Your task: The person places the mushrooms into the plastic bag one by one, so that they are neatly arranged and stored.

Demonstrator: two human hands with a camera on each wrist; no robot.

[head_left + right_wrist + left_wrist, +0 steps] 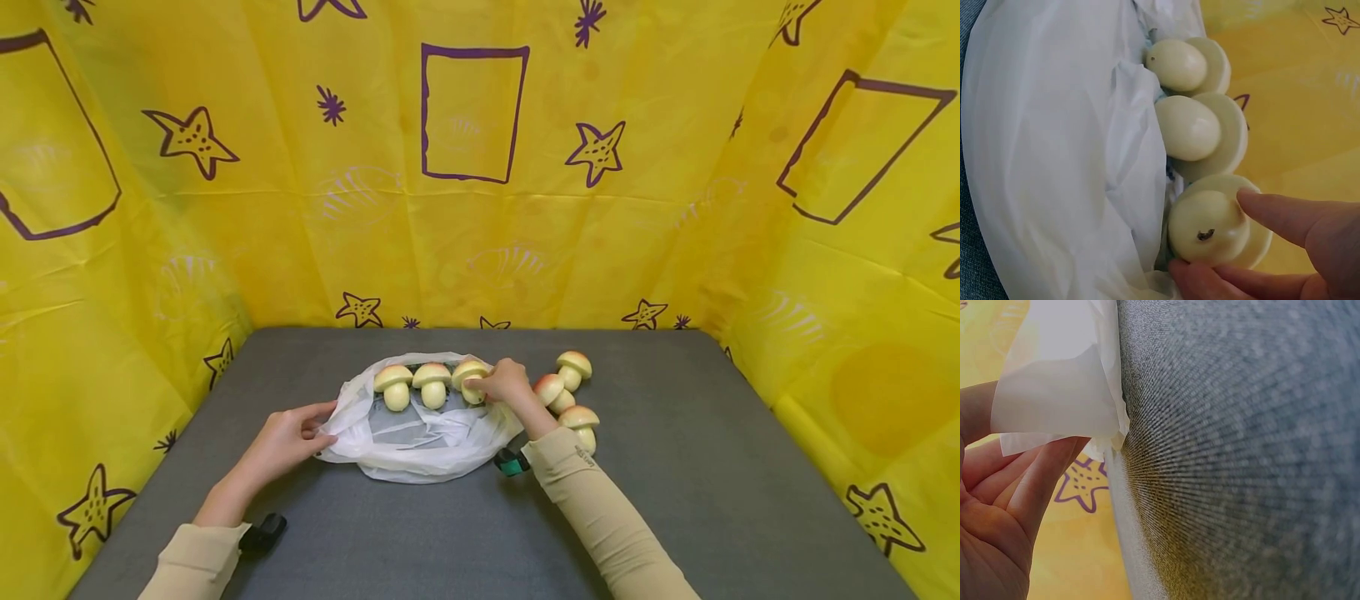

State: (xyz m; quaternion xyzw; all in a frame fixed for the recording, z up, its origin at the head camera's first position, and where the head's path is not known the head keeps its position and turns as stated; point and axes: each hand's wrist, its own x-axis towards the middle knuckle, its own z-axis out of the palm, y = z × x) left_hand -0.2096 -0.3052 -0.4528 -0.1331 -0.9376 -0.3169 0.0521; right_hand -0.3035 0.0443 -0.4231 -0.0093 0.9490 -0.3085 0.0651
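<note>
A white plastic bag [420,471] lies spread open on the table, its rim forming a ring. Three toy mushrooms stand in a row along its far side: a left mushroom [393,386], a middle mushroom [432,384] and a right mushroom [467,371]. My right hand [510,383] pinches the right mushroom; the right wrist view shows thumb and fingers around its pale stem [1210,219]. At the bag's left edge, my left hand [281,442] holds the rim, and in the left wrist view the white film [1060,394] passes between thumb and fingers.
More mushrooms lie to the right of the bag: one at the back [573,367], one in the middle [551,390] and one in front [580,421], beside my right forearm. The grey table [420,542] is enclosed by yellow patterned cloth [480,217].
</note>
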